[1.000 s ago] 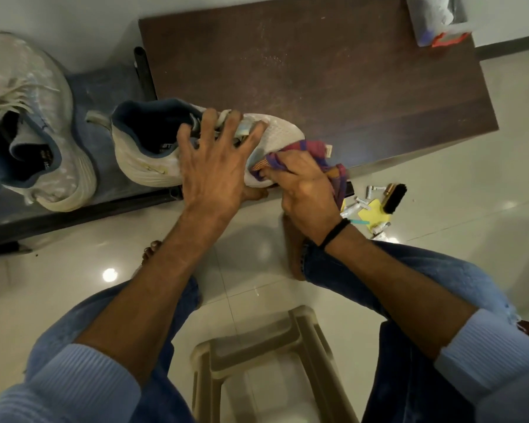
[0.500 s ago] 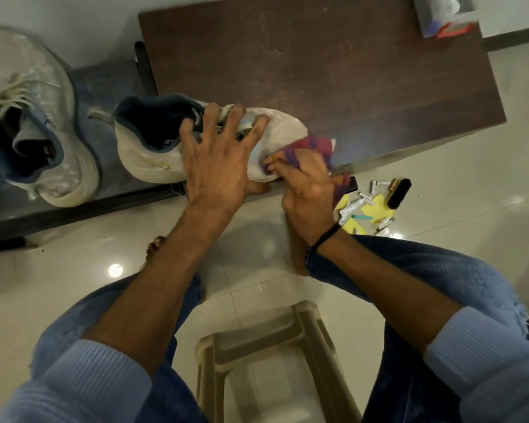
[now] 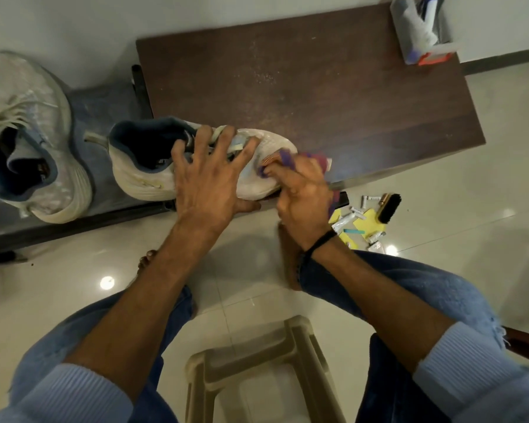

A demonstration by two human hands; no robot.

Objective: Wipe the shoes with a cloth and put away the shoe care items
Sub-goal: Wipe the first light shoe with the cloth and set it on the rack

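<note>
A white sneaker with a blue lining [image 3: 141, 175] lies across the edge of a dark wooden bench [image 3: 303, 96]. My left hand [image 3: 208, 181] presses on its laces with the fingers spread. My right hand [image 3: 300, 193] grips a purple and red checked cloth [image 3: 287, 157] against the shoe's toe. The second white sneaker [image 3: 37, 141] stands on the grey rack [image 3: 104, 117] to the left. A black shoe brush [image 3: 390, 207], several small tubes and a yellow cloth [image 3: 370, 222] lie on the floor beside my right hand.
A clear container [image 3: 422, 29] with cloths and bottles stands on the bench's far right corner. A beige plastic stool [image 3: 257, 374] sits between my knees. Glossy floor tiles spread to the right and left.
My right hand has slid the cloth leftward up onto the shoe's toe. My left hand has stayed on the laces.
</note>
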